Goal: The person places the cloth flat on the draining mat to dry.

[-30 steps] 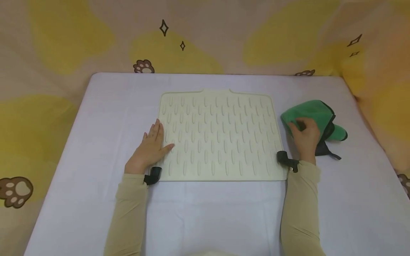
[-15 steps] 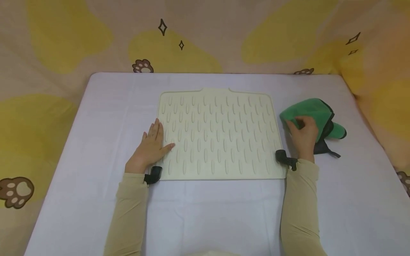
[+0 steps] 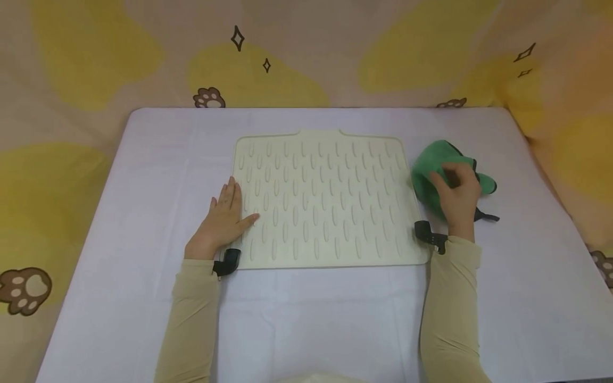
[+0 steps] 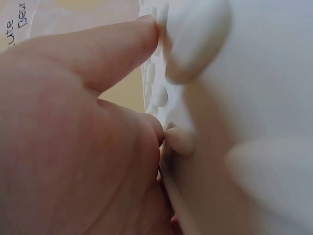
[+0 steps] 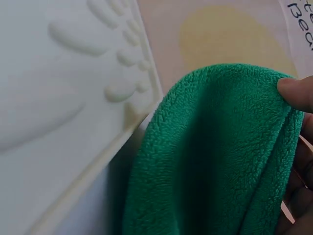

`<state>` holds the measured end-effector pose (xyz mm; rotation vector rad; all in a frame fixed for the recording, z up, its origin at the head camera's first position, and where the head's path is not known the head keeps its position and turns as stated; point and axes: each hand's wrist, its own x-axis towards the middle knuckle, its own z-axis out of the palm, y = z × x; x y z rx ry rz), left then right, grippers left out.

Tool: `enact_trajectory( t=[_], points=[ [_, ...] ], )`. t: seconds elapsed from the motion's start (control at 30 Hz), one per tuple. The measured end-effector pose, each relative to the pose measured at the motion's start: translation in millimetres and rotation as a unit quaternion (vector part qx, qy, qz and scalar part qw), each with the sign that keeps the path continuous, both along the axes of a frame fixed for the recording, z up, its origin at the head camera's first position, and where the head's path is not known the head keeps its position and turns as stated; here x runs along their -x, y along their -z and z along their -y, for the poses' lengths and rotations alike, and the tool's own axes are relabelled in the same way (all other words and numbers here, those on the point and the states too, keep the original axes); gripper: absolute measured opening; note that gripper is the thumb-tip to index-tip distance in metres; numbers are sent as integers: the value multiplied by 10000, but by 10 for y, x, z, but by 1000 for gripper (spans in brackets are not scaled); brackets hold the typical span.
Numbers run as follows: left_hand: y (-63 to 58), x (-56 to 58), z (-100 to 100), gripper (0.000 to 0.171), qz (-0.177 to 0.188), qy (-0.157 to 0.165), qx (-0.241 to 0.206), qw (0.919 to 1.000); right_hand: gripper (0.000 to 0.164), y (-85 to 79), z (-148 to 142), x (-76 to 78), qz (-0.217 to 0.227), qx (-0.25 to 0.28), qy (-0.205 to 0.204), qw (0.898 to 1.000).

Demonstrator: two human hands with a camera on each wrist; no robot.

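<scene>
A cream ridged mat (image 3: 316, 202), with rows of raised ovals and a tab on its far edge, lies flat on the white-covered table. Over its left edge rests my left hand (image 3: 222, 221), fingers straight, thumb reaching onto the ridges. The left wrist view shows that thumb (image 4: 132, 41) right at the mat's raised ovals (image 4: 195, 39). My right hand (image 3: 457, 199) pinches a green cloth (image 3: 428, 165) with dark trim between thumb and fingers, just off the mat's right edge. Seen from the right wrist, the plush cloth (image 5: 234, 132) hangs folded from the pinch, its lower part out of frame.
A white cover (image 3: 316, 319) spreads over the table on all sides of the mat. Behind the far edge hangs a patterned fabric backdrop (image 3: 335, 53) with paw prints. Black wrist mounts (image 3: 230, 262) sit at both sleeve cuffs, close to the mat's sides.
The right hand has lifted slightly, drawing the green cloth left and away from the viewer, up against the mat's right edge. The left hand keeps its place on the mat; the head view shifts slightly.
</scene>
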<state>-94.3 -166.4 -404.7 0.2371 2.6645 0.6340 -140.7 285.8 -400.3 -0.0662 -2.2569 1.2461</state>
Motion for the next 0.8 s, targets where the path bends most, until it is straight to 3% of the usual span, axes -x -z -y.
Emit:
enact_trajectory(
  t=[0.33,0.5,0.73,0.8],
  points=[
    [7,10,23,87,113,29,90,9999,15,-350,286,-106,46,437,-549,9975],
    [14,17,24,87,109,52,79,9999,15,-311,282,-69,219,435,-532,9974],
    [14,29,18,86,75,71,97,9999,16,-389,361,-94,120,492,-583,9970],
    [15,33,17,86,75,65,103,9999,17,-330,338,-57,182,598,-591,9963]
  ],
)
